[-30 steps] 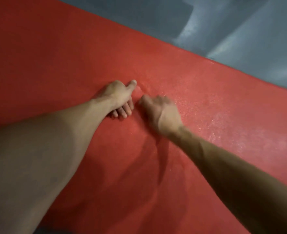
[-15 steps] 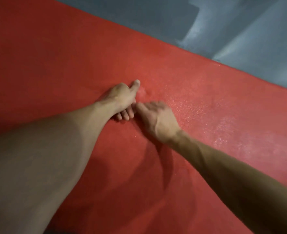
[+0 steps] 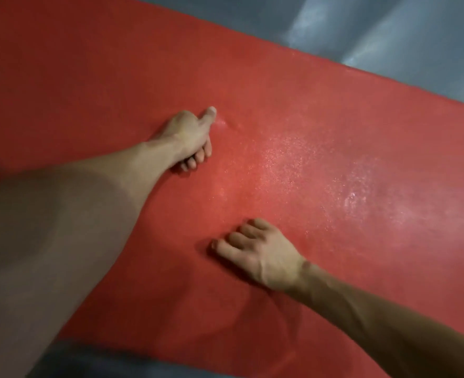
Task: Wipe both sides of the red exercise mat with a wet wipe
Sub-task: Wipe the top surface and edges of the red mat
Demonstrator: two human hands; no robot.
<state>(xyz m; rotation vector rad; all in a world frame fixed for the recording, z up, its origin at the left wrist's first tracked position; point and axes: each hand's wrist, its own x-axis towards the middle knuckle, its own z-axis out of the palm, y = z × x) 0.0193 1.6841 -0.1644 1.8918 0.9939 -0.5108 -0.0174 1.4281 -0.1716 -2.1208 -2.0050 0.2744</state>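
Red foam fills nearly the whole view: the exercise mat lies flat on a grey floor, which shows at 12 to 2 o'clock and again at 6 o'clock. A wet sheen at 3 o'clock suggests this side is mid-wipe. The left hand rests on the mat at about 11 o'clock from centre, thumb out, fingers curled under; whether they hold anything I cannot tell. The right hand, at 5 o'clock, presses down with bent fingers. No wet wipe is visible; it may sit under either palm. Next, the dry stretch towards 9 o'clock likely needs passes, then 1 flip.
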